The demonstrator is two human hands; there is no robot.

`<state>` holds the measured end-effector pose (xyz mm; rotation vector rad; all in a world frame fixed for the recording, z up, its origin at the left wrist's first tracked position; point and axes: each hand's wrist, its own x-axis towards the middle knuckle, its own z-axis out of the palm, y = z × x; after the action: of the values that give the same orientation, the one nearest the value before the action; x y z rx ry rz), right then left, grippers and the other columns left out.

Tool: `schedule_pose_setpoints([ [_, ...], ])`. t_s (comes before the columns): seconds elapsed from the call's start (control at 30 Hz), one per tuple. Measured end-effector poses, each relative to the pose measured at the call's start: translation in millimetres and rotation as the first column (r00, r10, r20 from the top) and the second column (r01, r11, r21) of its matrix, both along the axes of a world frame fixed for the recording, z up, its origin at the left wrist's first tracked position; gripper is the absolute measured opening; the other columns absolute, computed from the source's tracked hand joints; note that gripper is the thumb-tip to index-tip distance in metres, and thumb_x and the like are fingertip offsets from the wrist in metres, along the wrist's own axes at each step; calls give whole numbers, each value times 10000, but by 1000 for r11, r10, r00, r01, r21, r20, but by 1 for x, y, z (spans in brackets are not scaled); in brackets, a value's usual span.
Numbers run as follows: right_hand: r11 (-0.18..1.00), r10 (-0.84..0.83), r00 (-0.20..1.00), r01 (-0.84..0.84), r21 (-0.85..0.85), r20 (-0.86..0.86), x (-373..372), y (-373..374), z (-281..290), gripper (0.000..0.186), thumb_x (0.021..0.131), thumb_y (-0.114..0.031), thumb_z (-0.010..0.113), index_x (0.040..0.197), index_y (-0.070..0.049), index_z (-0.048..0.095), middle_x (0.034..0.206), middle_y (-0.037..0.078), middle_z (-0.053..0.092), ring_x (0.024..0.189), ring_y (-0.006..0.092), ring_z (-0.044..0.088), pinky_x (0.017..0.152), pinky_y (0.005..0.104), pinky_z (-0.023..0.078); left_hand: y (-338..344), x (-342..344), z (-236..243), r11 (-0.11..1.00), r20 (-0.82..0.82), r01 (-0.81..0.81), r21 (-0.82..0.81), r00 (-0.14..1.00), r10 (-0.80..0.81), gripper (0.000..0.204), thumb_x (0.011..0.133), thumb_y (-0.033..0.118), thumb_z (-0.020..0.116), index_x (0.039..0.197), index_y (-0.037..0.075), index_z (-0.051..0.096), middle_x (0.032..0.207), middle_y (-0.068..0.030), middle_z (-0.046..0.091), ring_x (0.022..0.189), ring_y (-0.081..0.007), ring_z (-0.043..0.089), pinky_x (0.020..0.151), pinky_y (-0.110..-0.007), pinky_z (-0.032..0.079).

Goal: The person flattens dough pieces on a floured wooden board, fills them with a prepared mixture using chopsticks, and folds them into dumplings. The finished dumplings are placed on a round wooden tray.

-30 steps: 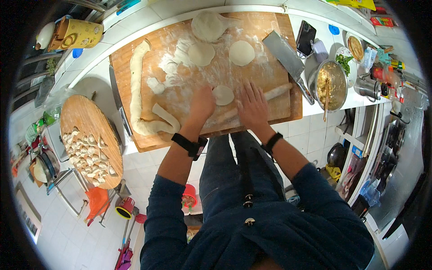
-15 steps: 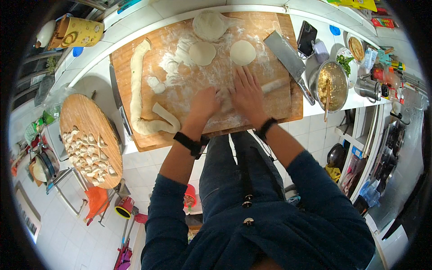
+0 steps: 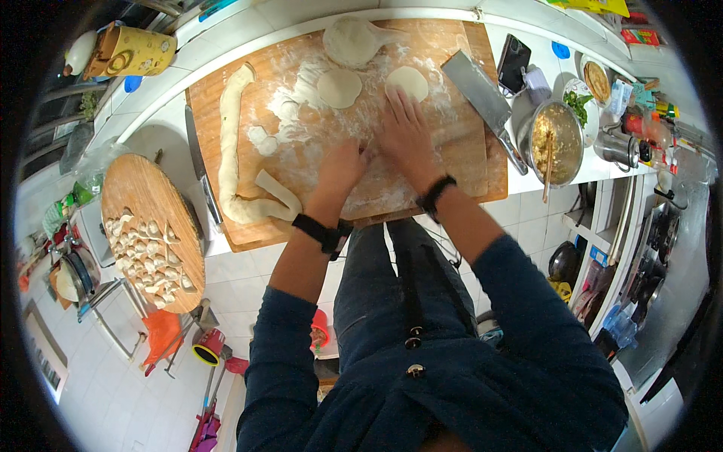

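My left hand [image 3: 344,162] is closed low on the floury wooden board [image 3: 459,181]; what its fingertips pinch is hidden. Just right of it, my right hand [image 3: 404,135] lies flat with fingers stretched, its fingertips at the lower edge of a dough round [image 3: 407,77]. What lies under the palm is hidden. Another round [image 3: 339,89] and a larger pale one [image 3: 346,41] lie farther back among loose flour. A long, bent dough rope [image 3: 233,135] runs down the board's left side, beside a small lump of dough [image 3: 263,143].
At right are a cleaver [image 3: 478,94], phone [image 3: 512,64], steel bowl of filling with chopsticks [image 3: 565,143] and plate of greens [image 3: 591,124]. At left lie a long knife [image 3: 195,151] and a round wooden board [image 3: 139,184] with several small dumplings.
My right hand has slid forward and slightly left, toward the back rounds. The small round between my hands has become hidden. My left hand has shifted slightly and stays closed.
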<state>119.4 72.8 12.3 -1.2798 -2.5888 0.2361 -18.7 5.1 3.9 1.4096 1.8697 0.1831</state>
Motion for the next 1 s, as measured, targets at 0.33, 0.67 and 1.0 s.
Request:
schedule_pose_setpoints([
  [0.33,984,-28,1000,27,-174,-5,76,-91,1,522,884,-304,504,1313,-16,429,1401,147,383,1318,315,326,1081,467,229,5,-10,2,896,55,-334,292,941,333,193,816,163,566,904,-4,608,890,-197,602,855,-381,576,720,-455,449],
  [0.67,980,-15,999,25,-196,51,71,-80,1,522,902,-319,473,1333,-31,407,1412,117,371,1331,285,302,1106,448,191,39,43,-29,922,-168,103,373,985,-42,213,847,183,546,935,2,615,928,-210,602,880,-365,584,750,-443,460],
  [1.0,990,38,999,-35,-140,19,28,-29,-4,482,900,-283,451,1313,-35,422,1372,128,410,1296,293,348,1083,454,238,-17,-3,3,985,146,-118,125,984,99,266,824,231,571,957,9,633,876,-204,623,845,-375,598,740,-431,472],
])
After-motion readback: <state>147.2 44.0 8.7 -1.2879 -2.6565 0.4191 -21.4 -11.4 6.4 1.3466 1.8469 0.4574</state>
